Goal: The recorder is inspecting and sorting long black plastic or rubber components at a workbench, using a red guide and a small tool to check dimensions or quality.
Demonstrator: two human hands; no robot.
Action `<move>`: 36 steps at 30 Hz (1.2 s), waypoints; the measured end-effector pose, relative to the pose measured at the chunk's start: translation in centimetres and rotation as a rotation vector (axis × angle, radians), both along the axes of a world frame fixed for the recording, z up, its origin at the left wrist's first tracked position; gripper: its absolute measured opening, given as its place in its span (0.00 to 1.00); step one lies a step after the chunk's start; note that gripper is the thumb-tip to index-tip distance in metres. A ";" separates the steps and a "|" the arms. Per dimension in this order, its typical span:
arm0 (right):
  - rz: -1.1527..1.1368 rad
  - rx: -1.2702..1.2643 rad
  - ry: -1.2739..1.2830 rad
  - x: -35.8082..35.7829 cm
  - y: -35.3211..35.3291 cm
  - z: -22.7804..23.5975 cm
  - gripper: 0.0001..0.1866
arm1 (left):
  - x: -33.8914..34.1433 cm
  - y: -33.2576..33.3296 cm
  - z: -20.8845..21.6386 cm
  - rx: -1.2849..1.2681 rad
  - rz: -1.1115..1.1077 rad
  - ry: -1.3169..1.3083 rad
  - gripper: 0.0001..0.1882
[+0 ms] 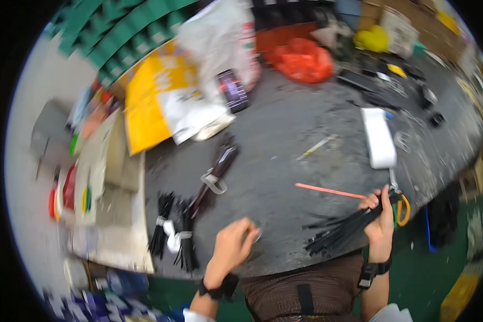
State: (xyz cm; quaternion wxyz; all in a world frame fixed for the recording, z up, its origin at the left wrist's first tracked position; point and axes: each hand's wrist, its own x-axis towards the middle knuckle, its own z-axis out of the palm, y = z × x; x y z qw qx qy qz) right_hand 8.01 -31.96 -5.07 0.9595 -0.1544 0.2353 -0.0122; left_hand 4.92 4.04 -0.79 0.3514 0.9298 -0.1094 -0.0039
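My right hand [380, 228] is closed round a bundle of long black strips [338, 231], near the table's front edge. The strips' loose ends fan out to the left. Right beside that hand are scissors [404, 209] with orange and green on the handles. My left hand [233, 247] is over the front of the table, its fingers curled together. A small pale, shiny bit [258, 235] shows at its fingertips, too blurred to name. Left of it lie black strip bundles [185, 236] with white ties, and a dark brown strap-like piece [220, 166] with a pale loop [213, 182].
A thin red strip [330, 190] and a thin yellow-and-white stick [315, 146] lie mid-table. At the right is a white block-like item [379, 138]. Farther back are a phone [232, 91], a yellow-and-white bag [161, 102] and a red plastic bag [303, 60].
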 end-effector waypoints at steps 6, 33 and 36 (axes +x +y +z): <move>0.264 -0.131 0.121 0.1 7.0 -1.4 0.13 | 3.7 -2.3 -3.6 0.014 0.287 -0.289 0.09; 0.629 -2.277 -0.227 14.7 6.5 -1.4 0.09 | -8.0 23.8 -11.8 -0.045 0.945 0.065 0.12; 0.564 -2.290 -0.320 16.6 6.4 -2.7 0.08 | -8.4 24.2 -11.6 -0.171 0.930 -0.016 0.09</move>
